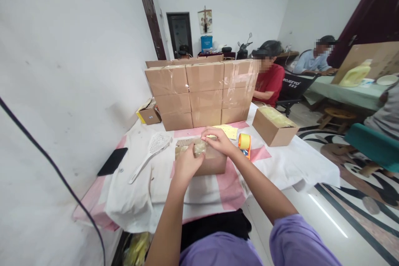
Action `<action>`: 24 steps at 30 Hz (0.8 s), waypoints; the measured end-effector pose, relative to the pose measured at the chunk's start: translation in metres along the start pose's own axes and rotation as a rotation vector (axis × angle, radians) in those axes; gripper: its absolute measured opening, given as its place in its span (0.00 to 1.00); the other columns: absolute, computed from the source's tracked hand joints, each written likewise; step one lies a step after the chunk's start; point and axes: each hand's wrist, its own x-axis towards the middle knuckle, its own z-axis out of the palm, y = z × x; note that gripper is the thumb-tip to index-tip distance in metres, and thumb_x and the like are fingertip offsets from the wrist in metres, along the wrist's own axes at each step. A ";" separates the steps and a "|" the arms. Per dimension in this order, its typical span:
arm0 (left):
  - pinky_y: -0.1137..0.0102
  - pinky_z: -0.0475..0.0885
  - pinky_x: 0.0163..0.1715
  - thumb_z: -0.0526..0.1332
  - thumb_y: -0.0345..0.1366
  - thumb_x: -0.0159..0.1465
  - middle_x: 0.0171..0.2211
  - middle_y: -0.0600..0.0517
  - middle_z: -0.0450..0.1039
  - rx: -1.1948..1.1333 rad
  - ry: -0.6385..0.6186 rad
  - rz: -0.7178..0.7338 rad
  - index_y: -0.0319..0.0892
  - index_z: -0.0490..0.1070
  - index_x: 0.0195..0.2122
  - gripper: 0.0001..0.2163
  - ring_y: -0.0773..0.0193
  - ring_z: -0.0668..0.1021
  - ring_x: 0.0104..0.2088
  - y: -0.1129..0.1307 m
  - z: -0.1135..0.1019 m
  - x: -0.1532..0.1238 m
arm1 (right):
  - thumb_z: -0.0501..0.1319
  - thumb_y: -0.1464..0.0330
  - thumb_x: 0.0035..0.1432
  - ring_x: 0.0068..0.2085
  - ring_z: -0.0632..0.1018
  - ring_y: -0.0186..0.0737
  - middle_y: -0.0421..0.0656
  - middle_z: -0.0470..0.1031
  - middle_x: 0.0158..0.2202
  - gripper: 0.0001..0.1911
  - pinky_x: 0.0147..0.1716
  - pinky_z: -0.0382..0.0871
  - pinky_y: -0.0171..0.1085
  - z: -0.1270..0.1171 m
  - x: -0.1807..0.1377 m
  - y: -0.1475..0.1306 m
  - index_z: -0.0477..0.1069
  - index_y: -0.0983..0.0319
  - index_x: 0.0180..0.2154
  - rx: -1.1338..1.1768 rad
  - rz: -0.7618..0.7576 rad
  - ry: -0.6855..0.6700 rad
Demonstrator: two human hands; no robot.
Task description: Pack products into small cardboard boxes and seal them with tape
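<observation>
A small cardboard box [215, 164] stands in front of me on the cloth-covered table, its top open. At its upper left lies a yellowish packet in clear plastic [199, 147]. My left hand [187, 161] is curled round the near left side of this packet, thumb against it. From the right, my right hand [220, 141] reaches over the box with its fingers pinched together at the packet's upper edge. What lies deeper in the box is hidden by my hands. Beside it on the right is an orange tape dispenser with a yellow roll [245, 143].
Taped cardboard boxes [204, 93] form a wall behind. Another box with yellowish packets [274, 131] sits at the right. A white slotted paddle [157, 145] and a black tablet-like slab [112, 161] lie left. A person in red [272, 81] sits beyond.
</observation>
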 end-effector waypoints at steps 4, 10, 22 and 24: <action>0.65 0.66 0.36 0.61 0.49 0.62 0.39 0.41 0.82 0.017 -0.007 -0.005 0.44 0.75 0.51 0.20 0.46 0.81 0.41 0.001 0.000 0.005 | 0.62 0.49 0.62 0.35 0.77 0.43 0.44 0.77 0.30 0.20 0.41 0.71 0.42 0.001 -0.005 -0.018 0.74 0.58 0.29 0.050 0.068 0.091; 0.65 0.66 0.35 0.61 0.46 0.61 0.40 0.43 0.82 -0.017 0.026 0.014 0.45 0.70 0.60 0.26 0.47 0.81 0.42 0.000 0.000 0.001 | 0.66 0.48 0.57 0.32 0.76 0.40 0.40 0.75 0.28 0.20 0.36 0.70 0.39 -0.013 -0.002 -0.037 0.72 0.58 0.31 0.241 0.193 0.326; 0.72 0.60 0.26 0.59 0.49 0.62 0.22 0.56 0.66 -0.745 0.132 0.142 0.42 0.74 0.27 0.16 0.66 0.68 0.24 -0.011 0.010 -0.002 | 0.64 0.49 0.57 0.28 0.74 0.38 0.41 0.76 0.24 0.23 0.30 0.66 0.36 0.008 0.001 0.001 0.73 0.61 0.25 0.071 0.367 0.183; 0.72 0.60 0.26 0.57 0.48 0.63 0.20 0.56 0.64 -0.726 0.136 0.125 0.43 0.73 0.26 0.16 0.66 0.68 0.24 -0.012 0.013 0.003 | 0.65 0.52 0.56 0.33 0.76 0.42 0.44 0.77 0.26 0.21 0.35 0.68 0.38 0.007 0.005 0.006 0.73 0.61 0.21 -0.016 0.359 0.214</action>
